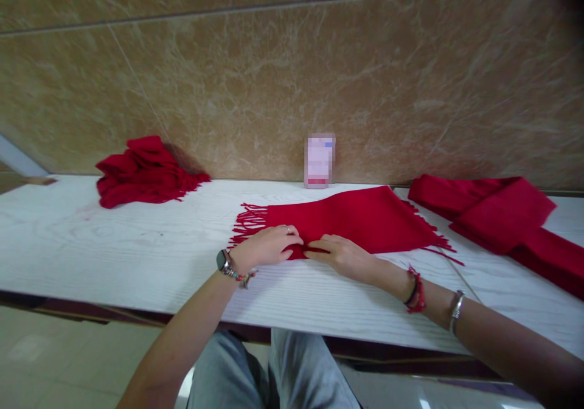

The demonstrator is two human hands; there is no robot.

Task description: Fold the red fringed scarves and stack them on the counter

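A red fringed scarf (351, 217) lies spread on the white tabletop in front of me, with tassels at its left end and more along its slanted right side. My left hand (267, 246) rests on the scarf's near edge, left of the middle, its fingers bent and gripping the cloth. Close beside it, my right hand (343, 257) pinches the same edge between thumb and fingers. A small fold of cloth shows between the two hands. Their fingertips nearly meet, and part of the near edge is hidden under them.
On the left lies a crumpled red scarf (141, 174). A loosely folded red scarf (497, 214) stretches off to the right. A phone-like upright object (319, 160), blurred out, leans on the brown marbled wall (274, 92) behind the white table (159, 257). My knees are below the table's front edge.
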